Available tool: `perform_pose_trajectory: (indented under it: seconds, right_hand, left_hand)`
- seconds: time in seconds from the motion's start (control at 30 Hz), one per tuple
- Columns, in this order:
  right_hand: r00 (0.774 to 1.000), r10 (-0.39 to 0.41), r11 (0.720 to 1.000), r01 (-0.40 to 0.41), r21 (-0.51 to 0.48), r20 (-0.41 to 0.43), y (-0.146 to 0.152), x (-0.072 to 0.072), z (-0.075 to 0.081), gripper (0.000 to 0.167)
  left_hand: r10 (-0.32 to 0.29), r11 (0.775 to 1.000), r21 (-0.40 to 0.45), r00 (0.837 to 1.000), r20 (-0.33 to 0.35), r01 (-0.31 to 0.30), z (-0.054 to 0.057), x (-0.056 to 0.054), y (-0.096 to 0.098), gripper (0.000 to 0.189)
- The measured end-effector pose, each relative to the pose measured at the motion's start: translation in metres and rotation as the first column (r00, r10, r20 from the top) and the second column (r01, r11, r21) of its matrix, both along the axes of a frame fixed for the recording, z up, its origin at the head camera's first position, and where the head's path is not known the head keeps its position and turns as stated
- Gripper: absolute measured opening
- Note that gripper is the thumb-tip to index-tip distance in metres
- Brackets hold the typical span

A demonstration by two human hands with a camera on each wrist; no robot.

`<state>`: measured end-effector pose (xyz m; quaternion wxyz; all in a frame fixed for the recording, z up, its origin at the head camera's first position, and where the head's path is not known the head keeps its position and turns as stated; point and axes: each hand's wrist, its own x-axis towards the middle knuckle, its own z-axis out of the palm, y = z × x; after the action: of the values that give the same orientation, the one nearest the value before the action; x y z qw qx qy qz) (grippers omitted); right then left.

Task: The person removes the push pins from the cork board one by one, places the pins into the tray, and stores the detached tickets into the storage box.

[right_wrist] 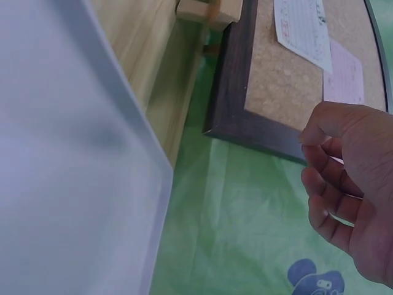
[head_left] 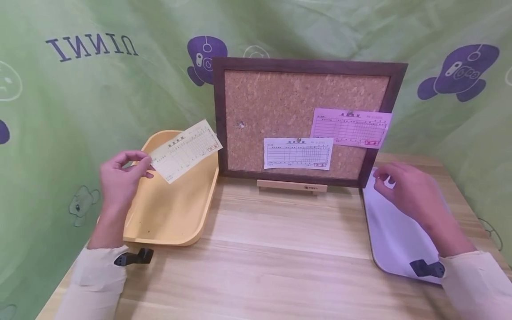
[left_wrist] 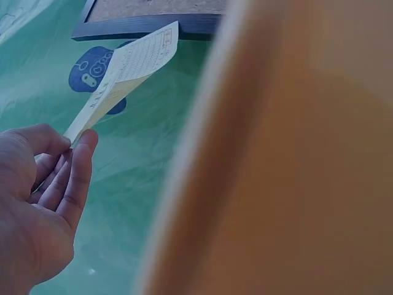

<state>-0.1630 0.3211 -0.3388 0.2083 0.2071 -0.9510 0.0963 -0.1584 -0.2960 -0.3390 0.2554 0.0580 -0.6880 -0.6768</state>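
Observation:
My left hand pinches a pale yellow receipt slip by one end, above the yellow tray. In the left wrist view the slip bows upward from between thumb and fingers. Over the white tray hangs my right hand, with bent fingers and the thumb tip close to the index tip. Whether something tiny sits between those tips cannot be made out. A framed cork board bears a white slip and a pink slip, each pinned at its top edge.
A small shiny cluster is on the cork's left side. The board leans on a wooden stand on the wood-grain table. Green patterned cloth hangs close behind and around.

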Motion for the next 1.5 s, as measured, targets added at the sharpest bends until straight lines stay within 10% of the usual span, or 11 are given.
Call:
perform_pose_trajectory:
  seconds: [0.57,1.13,1.5]
  right_hand:
    - [0.99,0.035,0.989,-0.054,0.138,0.135,0.025,0.0,-0.022,0.012]
    - [0.899,-0.062,0.986,-0.012,0.167,0.433,0.03,-0.002,-0.037,0.01]
    - [0.86,-0.096,0.979,-0.01,0.204,0.502,0.031,-0.001,-0.043,0.005]
  left_hand:
    - [0.02,0.957,-0.29,0.991,0.134,0.02,-0.013,0.0,-0.005,0.016]
    - [-0.068,0.86,-0.462,0.945,0.318,0.218,-0.024,0.002,-0.011,0.025]
    - [-0.057,0.722,-0.626,0.926,0.373,0.296,-0.032,0.004,-0.014,0.017]
